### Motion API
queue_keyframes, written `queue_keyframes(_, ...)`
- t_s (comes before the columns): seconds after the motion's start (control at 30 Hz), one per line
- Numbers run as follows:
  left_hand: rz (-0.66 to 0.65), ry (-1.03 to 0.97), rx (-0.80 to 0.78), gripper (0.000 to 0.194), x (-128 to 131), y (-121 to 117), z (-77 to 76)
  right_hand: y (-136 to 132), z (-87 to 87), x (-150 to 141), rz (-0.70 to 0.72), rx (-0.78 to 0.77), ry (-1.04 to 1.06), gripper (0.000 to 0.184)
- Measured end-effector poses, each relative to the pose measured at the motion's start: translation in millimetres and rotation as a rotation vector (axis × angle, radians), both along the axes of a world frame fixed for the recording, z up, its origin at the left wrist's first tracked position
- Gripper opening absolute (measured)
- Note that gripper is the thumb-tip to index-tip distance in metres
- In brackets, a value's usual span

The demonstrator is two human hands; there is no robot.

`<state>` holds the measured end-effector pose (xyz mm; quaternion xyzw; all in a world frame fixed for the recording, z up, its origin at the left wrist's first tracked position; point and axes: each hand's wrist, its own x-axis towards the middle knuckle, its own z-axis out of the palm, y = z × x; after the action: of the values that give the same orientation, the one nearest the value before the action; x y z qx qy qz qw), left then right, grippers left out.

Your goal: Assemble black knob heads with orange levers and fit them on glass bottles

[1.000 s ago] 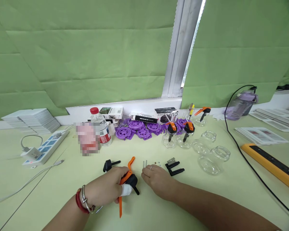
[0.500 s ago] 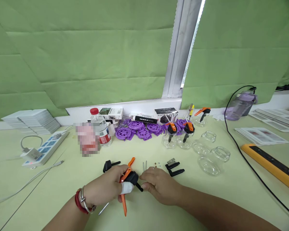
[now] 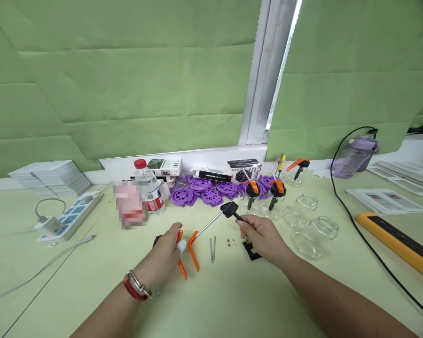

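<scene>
"What does the right hand (image 3: 264,237) have?"

"It pinches the stem (image 3: 238,217) of a black head (image 3: 229,209); the head looks raised off the worktop (image 3: 225,300), between the two hands and a little beyond them; a thin rod (image 3: 209,225) slants from it, down to the left."

"Where does the rod stop?"

"At the bend of an orange lever (image 3: 194,256); I can't tell whether the two are joined or just overlap in view."

"And the left hand (image 3: 162,258)?"

"Its thumb, in a white wrap (image 3: 181,247), lies across a second lever (image 3: 182,270); the fingers are mostly hidden, so I can't tell whether they close on it; another black part (image 3: 157,240) shows partly behind that hand."

"What lies around them?"

"Two pins (image 3: 212,249) side by side between the hands; some tiny bits (image 3: 228,243) just right of the pins; black pieces (image 3: 251,252) beside the right hand, partly covered by it; two clear jars (image 3: 305,243) farther right."

"And at the back?"

"Purple discs (image 3: 199,184) in a heap; a bottle (image 3: 150,192) with a red cap to their left."
</scene>
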<state>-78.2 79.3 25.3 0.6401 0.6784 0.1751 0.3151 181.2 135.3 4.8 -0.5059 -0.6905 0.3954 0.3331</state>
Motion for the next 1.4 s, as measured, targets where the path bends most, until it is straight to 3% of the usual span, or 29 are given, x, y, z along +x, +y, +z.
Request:
queue_keyframes(0.13,-0.036,0.208,0.06,0.02,11,7,-19.1,-2,1.8,2,0.045,0.007,-0.052,0.035)
queue_keyframes(0.4,-0.055,0.47,0.112,0.033,19,13,-36.7,-6,-1.0,-5,0.094,0.044,-0.1,0.033)
queue_keyframes(0.7,-0.092,0.622,0.175,0.022,20,17,-39.0,-10,-1.5,-8,0.139,0.021,-0.132,0.031)
queue_keyframes(1.0,-0.099,0.644,0.187,0.032,25,18,-37.0,-11,-6.7,-10,0.173,0.014,-0.171,0.029)
queue_keyframes(1.13,-0.064,0.517,0.247,0.04,24,10,-31.9,-9,-4.4,-10,0.176,0.038,-0.232,0.029)
queue_keyframes(1.2,-0.059,0.329,0.308,0.049,27,2,-25.4,-13,-0.6,-12,0.187,0.096,-0.286,0.029)
queue_keyframes(1.3,-0.208,-0.037,0.375,0.065,36,-13,-11.1,-27,6.6,-20,0.28,0.228,-0.359,0.03)
queue_keyframes(1.4,-0.293,-0.142,0.424,0.048,39,-23,6.5,-36,16.6,-26,0.429,0.362,-0.366,0.028)
